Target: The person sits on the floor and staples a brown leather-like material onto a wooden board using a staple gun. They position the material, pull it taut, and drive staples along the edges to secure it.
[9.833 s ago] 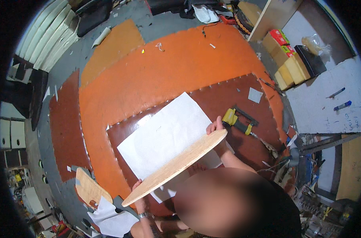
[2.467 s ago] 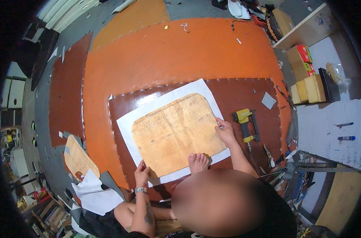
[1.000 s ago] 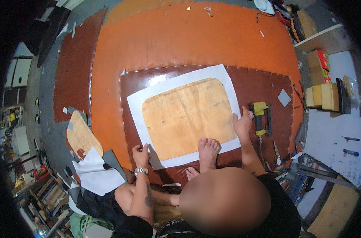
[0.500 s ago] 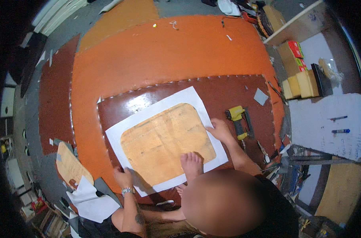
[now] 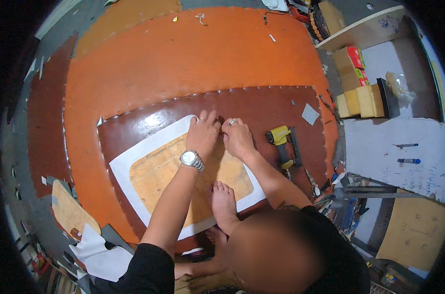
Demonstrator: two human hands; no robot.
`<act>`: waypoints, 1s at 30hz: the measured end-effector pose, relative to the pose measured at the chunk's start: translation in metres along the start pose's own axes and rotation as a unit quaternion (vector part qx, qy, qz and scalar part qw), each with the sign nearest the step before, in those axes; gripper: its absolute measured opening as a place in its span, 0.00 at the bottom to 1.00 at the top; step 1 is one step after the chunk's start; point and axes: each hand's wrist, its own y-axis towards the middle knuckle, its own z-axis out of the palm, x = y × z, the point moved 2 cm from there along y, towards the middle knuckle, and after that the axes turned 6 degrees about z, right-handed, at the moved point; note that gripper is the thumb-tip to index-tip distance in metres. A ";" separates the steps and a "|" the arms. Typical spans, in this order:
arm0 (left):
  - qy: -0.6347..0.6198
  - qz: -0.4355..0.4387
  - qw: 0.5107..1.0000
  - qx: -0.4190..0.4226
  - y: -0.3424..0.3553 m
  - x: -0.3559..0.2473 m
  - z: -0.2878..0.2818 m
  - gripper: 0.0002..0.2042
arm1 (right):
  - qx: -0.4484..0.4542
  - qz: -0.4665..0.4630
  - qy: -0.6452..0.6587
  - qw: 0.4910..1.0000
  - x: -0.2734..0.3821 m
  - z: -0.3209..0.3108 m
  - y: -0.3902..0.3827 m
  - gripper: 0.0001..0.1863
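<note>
A yellowish wooden board with rounded corners lies on a larger white sheet, which shows as a border around it. My bare foot rests on the near part of the board. At the far right corner of the sheet, my left hand, with a metal watch at its wrist, has its fingers curled over the sheet's edge. Close beside it my right hand, wearing a ring, pinches the same corner. Both hands cover that corner, and the fold between the fingers is partly hidden.
A yellow and black staple gun lies right of the sheet, with pliers nearer me. A small white scrap is beyond it. At left are another wooden board and white offcuts. Foam blocks stand at right.
Both hands have moved from the sheet's left and right sides to its far right corner, where they now meet. The board and sheet stay underfoot; the whole view has shifted slightly.
</note>
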 end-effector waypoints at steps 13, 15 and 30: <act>0.004 -0.019 0.999 0.034 -0.036 -0.023 0.042 0.15 | -0.148 0.185 -0.110 0.965 -0.132 -0.058 -0.118 0.41; -0.037 -0.058 0.994 0.088 -0.036 -0.026 0.045 0.14 | -0.091 0.218 -0.123 0.964 -0.153 -0.055 -0.137 0.47; -0.058 -0.120 0.976 0.172 -0.088 -0.045 0.046 0.31 | 0.176 0.332 0.303 0.876 -0.057 -0.072 -0.064 0.23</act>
